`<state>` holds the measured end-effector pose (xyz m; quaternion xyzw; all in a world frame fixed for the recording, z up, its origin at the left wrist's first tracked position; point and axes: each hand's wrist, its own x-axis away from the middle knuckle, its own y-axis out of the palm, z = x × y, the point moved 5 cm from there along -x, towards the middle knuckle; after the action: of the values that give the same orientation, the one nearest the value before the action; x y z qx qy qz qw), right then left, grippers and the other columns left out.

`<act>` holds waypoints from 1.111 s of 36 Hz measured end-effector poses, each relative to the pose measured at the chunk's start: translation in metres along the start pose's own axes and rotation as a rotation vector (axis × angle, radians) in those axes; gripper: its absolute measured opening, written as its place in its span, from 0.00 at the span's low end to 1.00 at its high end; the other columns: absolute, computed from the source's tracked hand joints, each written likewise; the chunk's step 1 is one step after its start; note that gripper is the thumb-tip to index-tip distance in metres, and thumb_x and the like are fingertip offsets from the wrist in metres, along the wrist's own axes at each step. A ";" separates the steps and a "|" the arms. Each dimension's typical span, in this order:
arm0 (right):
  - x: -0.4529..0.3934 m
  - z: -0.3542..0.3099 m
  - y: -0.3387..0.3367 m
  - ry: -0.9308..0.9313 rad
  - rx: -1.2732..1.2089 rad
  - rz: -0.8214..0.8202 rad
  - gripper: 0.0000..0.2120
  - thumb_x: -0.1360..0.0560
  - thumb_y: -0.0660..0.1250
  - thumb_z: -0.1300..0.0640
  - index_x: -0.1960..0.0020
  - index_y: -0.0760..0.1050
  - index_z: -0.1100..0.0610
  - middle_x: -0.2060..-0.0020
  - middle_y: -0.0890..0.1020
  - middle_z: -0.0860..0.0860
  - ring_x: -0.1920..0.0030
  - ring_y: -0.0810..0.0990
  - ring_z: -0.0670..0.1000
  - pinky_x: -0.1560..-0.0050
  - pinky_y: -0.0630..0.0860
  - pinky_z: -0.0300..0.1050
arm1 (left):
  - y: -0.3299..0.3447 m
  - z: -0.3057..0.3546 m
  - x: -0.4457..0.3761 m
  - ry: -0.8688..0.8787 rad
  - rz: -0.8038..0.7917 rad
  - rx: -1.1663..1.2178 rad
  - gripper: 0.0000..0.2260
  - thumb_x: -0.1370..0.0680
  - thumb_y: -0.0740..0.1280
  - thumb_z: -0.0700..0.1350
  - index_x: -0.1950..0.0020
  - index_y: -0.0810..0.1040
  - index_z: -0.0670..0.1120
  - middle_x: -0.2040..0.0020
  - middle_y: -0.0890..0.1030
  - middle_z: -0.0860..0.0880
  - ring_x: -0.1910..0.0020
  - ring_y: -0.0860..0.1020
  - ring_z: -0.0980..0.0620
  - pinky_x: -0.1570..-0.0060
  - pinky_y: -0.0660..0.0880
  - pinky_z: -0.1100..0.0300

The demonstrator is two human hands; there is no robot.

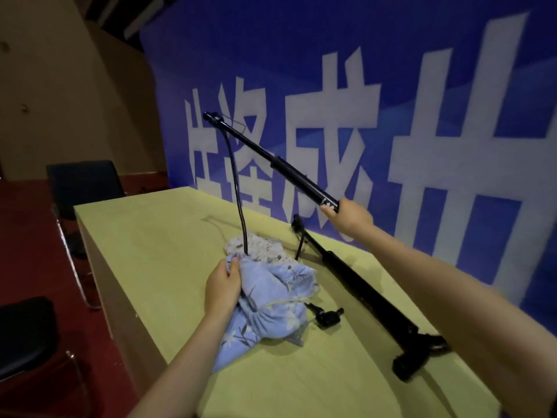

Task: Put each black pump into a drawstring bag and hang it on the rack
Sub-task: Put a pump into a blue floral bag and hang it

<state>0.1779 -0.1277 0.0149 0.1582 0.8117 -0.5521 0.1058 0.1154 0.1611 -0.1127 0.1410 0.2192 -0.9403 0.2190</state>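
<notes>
Holding the scene from nine o'clock across: two dark chairs (84, 185) stand off the table's (156, 236) left edge, well clear of my work. My left hand (223, 285) sits near the middle, fingers curled into the gathered mouth of the blue drawstring bag (271, 300), which lies crumpled on the tabletop with a white patterned bag (259, 245) just beyond it at twelve o'clock. The hose (238, 188) of the raised pump (271, 159) droops so its tip meets the bags; I cannot tell whether it has entered an opening. My right hand (346, 217), at two o'clock from the bag, is wrapped around that pump's lower barrel, its far end tilted up toward eleven o'clock. A second pump (361, 291) lies flat at four o'clock.

My worry: the bag's mouth looks bunched, not spread, so the hose could snag on cloth or catch the drawcord and drag both bags. Gripping so low, the long barrel may swing and knock the resting pump. No rack is in sight.
</notes>
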 end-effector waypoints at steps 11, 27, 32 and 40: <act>0.049 0.018 -0.076 -0.021 -0.203 0.017 0.22 0.22 0.58 0.37 0.48 0.73 0.56 0.62 0.78 0.53 0.63 0.77 0.53 0.65 0.72 0.47 | -0.011 0.019 0.016 0.008 -0.003 0.043 0.16 0.19 0.62 0.45 0.65 0.70 0.40 0.65 0.70 0.41 0.63 0.72 0.39 0.65 0.66 0.51; 0.132 0.056 -0.104 0.016 -0.616 0.097 0.18 0.21 0.59 0.41 0.47 0.72 0.56 0.62 0.76 0.52 0.64 0.73 0.50 0.65 0.69 0.44 | -0.033 0.200 0.028 0.190 0.022 0.220 0.14 0.19 0.61 0.49 0.37 0.70 0.44 0.40 0.72 0.46 0.43 0.73 0.47 0.46 0.70 0.55; 0.152 0.065 -0.115 -0.062 -0.748 0.111 0.15 0.21 0.59 0.41 0.51 0.73 0.53 0.62 0.78 0.51 0.61 0.77 0.51 0.58 0.75 0.49 | -0.026 0.281 0.030 0.287 -0.157 0.381 0.16 0.18 0.59 0.52 0.34 0.70 0.46 0.39 0.74 0.49 0.42 0.73 0.50 0.44 0.72 0.54; 0.183 0.092 -0.112 -0.006 -0.786 0.094 0.21 0.23 0.60 0.37 0.57 0.74 0.56 0.69 0.78 0.50 0.70 0.76 0.49 0.66 0.72 0.44 | -0.005 0.393 0.021 0.149 -0.437 0.900 0.16 0.20 0.62 0.57 0.38 0.71 0.48 0.46 0.79 0.46 0.52 0.79 0.49 0.45 0.76 0.53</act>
<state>-0.0344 -0.2255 0.0147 0.1411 0.9528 -0.1943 0.1860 0.0283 -0.0290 0.2214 0.2391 -0.1685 -0.9528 -0.0816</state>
